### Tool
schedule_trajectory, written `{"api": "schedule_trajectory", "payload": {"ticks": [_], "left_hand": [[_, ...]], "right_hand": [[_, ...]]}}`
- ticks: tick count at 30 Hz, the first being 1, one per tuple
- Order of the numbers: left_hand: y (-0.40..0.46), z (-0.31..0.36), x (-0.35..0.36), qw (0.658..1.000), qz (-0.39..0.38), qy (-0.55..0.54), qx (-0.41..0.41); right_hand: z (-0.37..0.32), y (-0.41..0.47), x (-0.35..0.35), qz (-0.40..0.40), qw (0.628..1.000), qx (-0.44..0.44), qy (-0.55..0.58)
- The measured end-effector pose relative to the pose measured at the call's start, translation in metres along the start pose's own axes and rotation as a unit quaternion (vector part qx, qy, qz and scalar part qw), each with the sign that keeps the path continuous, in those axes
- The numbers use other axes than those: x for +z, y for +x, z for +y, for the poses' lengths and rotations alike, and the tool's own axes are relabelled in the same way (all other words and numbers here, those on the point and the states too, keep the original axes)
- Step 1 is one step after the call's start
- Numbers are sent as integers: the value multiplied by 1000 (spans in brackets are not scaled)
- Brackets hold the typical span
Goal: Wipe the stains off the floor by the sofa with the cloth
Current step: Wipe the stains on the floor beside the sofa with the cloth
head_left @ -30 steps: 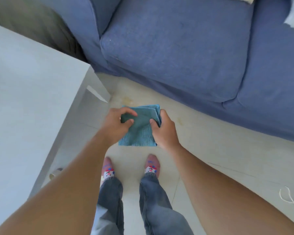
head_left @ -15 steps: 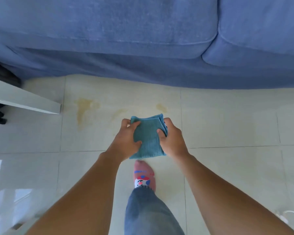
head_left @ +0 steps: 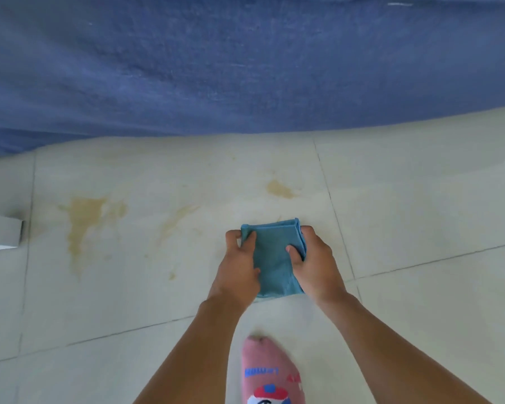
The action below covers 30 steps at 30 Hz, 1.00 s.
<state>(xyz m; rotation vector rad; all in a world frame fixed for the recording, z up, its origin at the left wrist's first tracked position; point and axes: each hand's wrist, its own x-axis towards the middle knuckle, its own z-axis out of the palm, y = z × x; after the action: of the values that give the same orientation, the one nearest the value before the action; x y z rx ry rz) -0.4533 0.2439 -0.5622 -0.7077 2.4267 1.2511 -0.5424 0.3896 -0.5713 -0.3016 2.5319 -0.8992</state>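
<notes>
A folded teal cloth [head_left: 274,258] is held between both hands above the pale tiled floor. My left hand [head_left: 238,268] grips its left edge and my right hand [head_left: 317,265] grips its right edge. Yellow-brown stains mark the tiles: a large one [head_left: 83,225] at the left, a streak [head_left: 175,220] in the middle, and a small patch [head_left: 279,189] just beyond the cloth. The blue sofa [head_left: 245,68] fills the top of the view, its lower edge close behind the stains.
A white table corner [head_left: 2,234] juts in at the left edge beside the large stain. My foot in a pink patterned sock [head_left: 270,371] stands on the tile below the hands.
The view has dropped closer to the floor, so sofa and stains look larger. The cloth and both hands have shifted right of the stains. The table has slid almost out of view.
</notes>
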Motion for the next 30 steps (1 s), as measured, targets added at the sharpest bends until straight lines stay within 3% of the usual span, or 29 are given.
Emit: {"api": "schedule_trajectory", "payload": {"ticks": [4,7,11,13,16,19,27,30], "left_hand": [[-4,-1,10,994,78,73,7],[-14,-17,15,984,134,114,33],[-34,-49,20,965,220,135,56],[-52,-65,23,957,258,128,35],[-81,-86,28,946,300,108,-57],[-100,-106,34,940,297,112,-121],[-106,-119,38,935,292,172,-106],[-106,-118,38,936,287,173,-104]], "right_hand": [[4,-1,2,58,988,-27,-142],[0,-10,3,120,966,-104,-205],[0,-17,18,12,935,-261,-239],[-1,-19,29,-62,922,-282,-257],[0,-21,42,-112,911,-260,-301],[11,-34,47,-108,912,-232,-320],[15,-35,47,-77,930,-145,-330],[-2,-24,56,-95,929,-149,-324]]}}
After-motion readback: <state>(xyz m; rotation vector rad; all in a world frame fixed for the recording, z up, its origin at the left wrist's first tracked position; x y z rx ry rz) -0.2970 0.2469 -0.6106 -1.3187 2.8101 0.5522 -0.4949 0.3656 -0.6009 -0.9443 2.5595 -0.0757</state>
